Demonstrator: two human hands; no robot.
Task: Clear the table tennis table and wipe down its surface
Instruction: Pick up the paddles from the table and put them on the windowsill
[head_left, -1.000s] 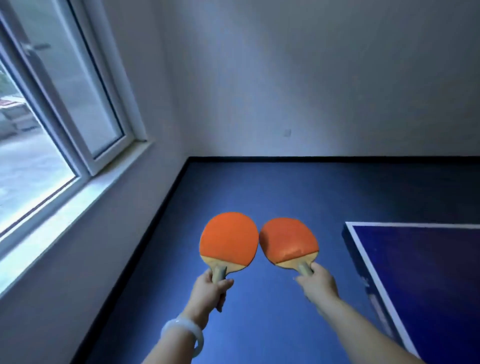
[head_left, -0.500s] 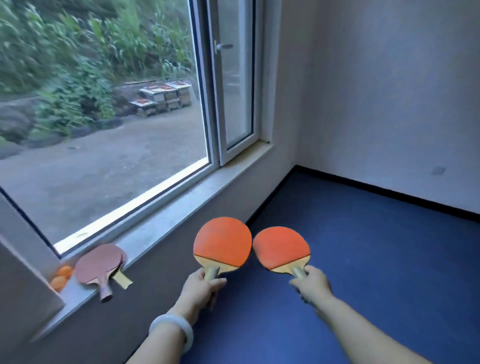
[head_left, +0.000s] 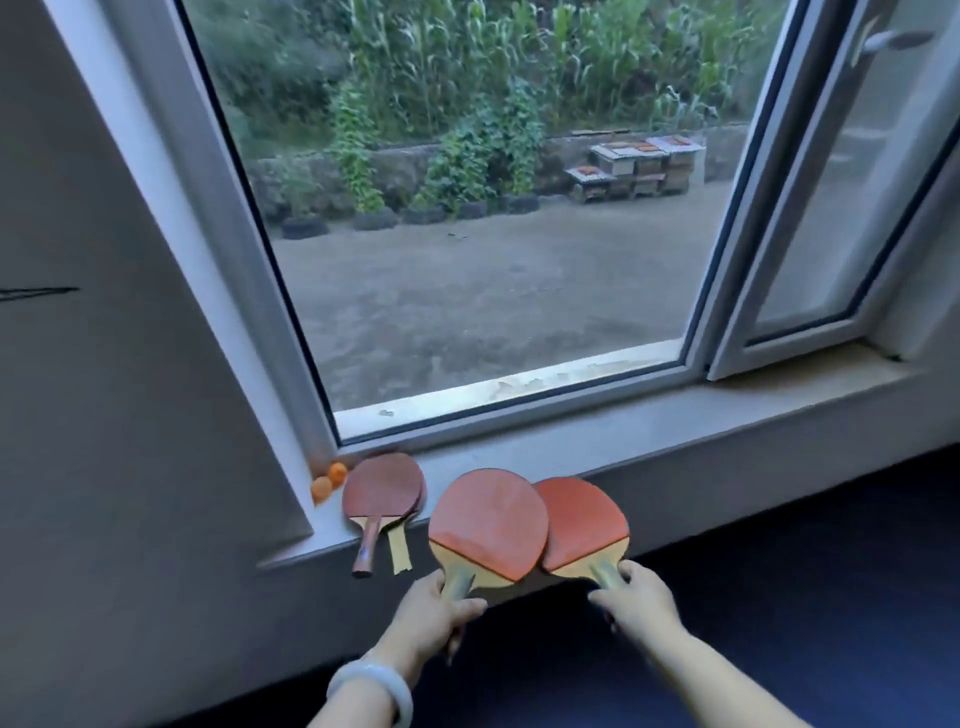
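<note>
1. Hidden: lower of two stacked dark-red paddles (head_left: 383, 493) on windowsill (head_left: 675, 415); only its pale handle shows; two orange balls (head_left: 329, 481) tucked in sill corner.
2. Orange-faced, pale-wood-throated: left paddle (head_left: 487, 522) overlapping right paddle (head_left: 584, 525), both over sill edge.
3. Left hand (head_left: 428, 616) grip wrapped round left handle; right hand (head_left: 636, 597) likewise on right handle; blades beyond the fists.

The view has swung from the blue floor and table corner round to the window. The left hand (head_left: 431, 618) and right hand (head_left: 636, 603) have carried their orange paddles up to the windowsill (head_left: 675, 421); the left paddle (head_left: 488, 522) now overlaps the right paddle (head_left: 584, 525), perhaps touching the sill.
</note>
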